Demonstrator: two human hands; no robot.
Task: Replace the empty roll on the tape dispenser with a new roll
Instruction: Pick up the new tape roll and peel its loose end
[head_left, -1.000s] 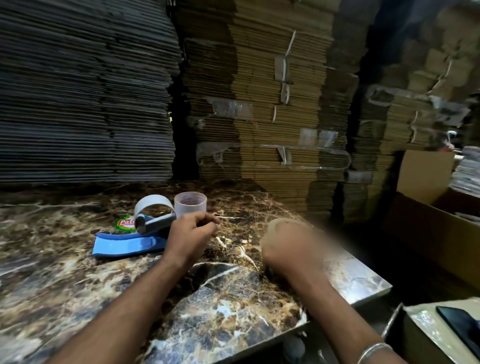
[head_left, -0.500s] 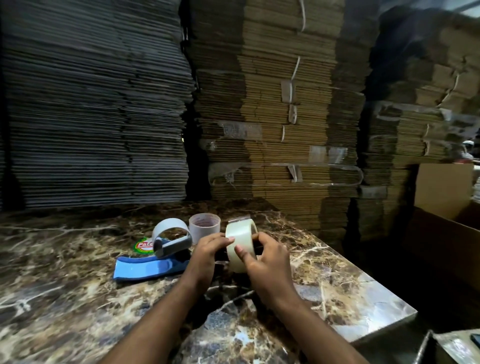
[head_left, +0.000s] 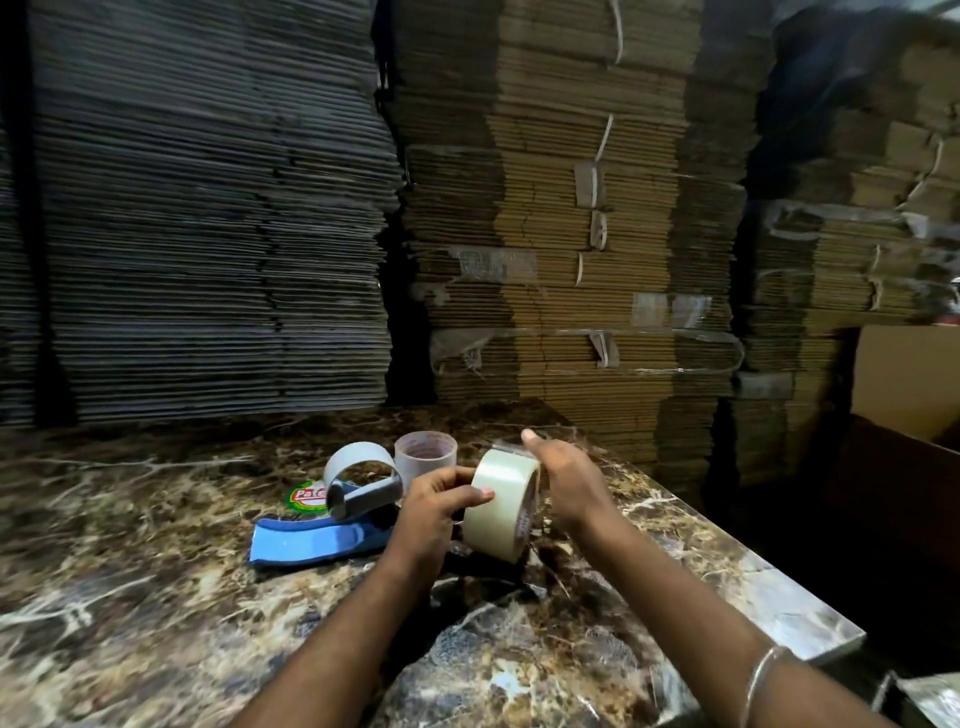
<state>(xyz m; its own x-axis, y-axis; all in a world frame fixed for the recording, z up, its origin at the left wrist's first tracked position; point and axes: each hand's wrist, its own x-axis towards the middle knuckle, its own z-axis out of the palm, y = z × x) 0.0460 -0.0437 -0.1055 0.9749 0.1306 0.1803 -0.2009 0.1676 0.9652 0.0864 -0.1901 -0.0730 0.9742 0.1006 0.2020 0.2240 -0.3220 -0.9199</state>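
Head view, left hand (head_left: 434, 501) grasping new tape roll (head_left: 500, 512), right hand (head_left: 563, 475) pinching its loose end, sticker (head_left: 306, 496) reading "Pate".

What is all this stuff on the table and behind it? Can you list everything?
New tape roll: one, pale cream, held upright above the table centre.
Tape dispenser: one, grey with a white loop, left of the roll.
Blue piece: one, flat on the table under the dispenser.
Round label: one, green and red, behind the blue piece.
Empty core: one, translucent, standing behind the dispenser.
Table: one, brown marble.
Flattened cardboard stacks: several, grey and brown, behind.
Bangle: one, silver, right wrist.
Left hand: grips the roll.
Right hand: pulls the roll's free end.
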